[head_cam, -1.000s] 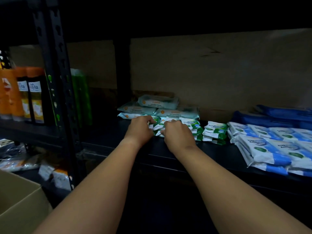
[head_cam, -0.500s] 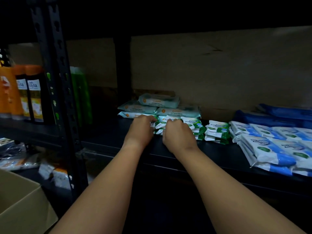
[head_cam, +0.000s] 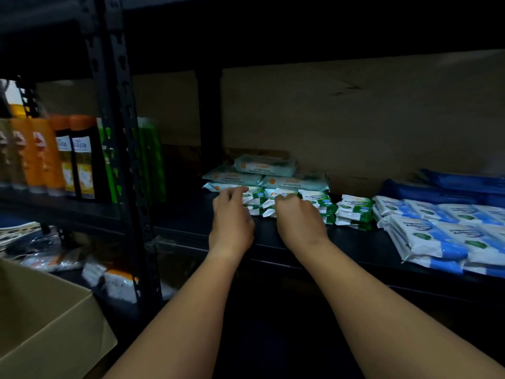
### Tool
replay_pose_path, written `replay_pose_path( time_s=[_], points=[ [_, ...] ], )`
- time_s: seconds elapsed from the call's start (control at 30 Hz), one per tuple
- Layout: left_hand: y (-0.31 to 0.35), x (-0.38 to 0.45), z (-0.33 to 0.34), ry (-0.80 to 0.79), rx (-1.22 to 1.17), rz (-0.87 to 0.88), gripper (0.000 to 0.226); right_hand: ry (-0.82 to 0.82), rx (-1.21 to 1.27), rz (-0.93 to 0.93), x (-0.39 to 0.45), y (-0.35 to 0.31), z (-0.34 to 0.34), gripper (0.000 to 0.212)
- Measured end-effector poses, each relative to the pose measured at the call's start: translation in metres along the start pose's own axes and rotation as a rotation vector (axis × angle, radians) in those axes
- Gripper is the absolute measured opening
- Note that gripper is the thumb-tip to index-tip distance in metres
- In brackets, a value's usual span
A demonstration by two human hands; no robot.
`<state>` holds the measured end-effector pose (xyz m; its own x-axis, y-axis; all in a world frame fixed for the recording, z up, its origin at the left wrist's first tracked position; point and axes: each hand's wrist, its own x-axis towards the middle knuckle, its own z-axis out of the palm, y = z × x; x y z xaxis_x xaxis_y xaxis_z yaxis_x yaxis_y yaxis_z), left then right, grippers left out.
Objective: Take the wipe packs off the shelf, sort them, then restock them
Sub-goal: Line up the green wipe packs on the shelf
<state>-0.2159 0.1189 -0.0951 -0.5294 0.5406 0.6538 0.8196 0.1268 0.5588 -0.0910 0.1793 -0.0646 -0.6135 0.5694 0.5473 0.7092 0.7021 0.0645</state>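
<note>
Fingers of the left hand curl over the near end of a small pile of green-and-white plastic wipe packs, and the fingers of the right hand curl on the same pile just beside them, gripping the packs where they lie on the dark metal shelf. The two hands sit close together, knuckles up. Behind the pile rests a stack of pale teal antibacterial wipe packs, three layers high, against the brown cardboard back panel. Just right of the hands is a second short stack of green-and-white packs; further right lie blue-and-white wipe packs. On the neighbouring bay stand orange and dark bottles and green bottles. An open cardboard box sits low at left.
</note>
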Motion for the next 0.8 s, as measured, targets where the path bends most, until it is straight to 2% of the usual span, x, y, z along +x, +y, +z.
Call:
replay_pose_path(
  time_s=[0.13,0.23,0.33,0.43,0.7,0.8],
  points=[
    [-0.002,-0.043,-0.021,0.091,-0.069,0.219,0.044,-0.001,0.025,-0.011,-0.033,-0.013,-0.019,0.036],
    [-0.010,-0.085,-0.041,0.117,-0.040,0.380,0.037,0.109,0.056,-0.042,-0.069,-0.025,-0.026,0.031],
    [-0.028,-0.125,-0.057,0.064,0.024,0.372,0.033,0.238,-0.013,-0.069,-0.103,-0.038,-0.018,0.030],
    [-0.057,-0.166,-0.069,-0.075,0.094,0.226,0.031,0.241,0.055,-0.063,-0.141,-0.062,0.005,0.030],
    [-0.171,-0.275,-0.068,-0.424,0.190,-0.277,0.025,-0.406,0.530,0.163,-0.236,-0.136,0.105,0.025],
    [-0.221,-0.317,-0.059,-0.537,0.241,-0.498,0.028,-0.646,0.638,0.251,-0.266,-0.162,0.151,0.020]
  ],
)
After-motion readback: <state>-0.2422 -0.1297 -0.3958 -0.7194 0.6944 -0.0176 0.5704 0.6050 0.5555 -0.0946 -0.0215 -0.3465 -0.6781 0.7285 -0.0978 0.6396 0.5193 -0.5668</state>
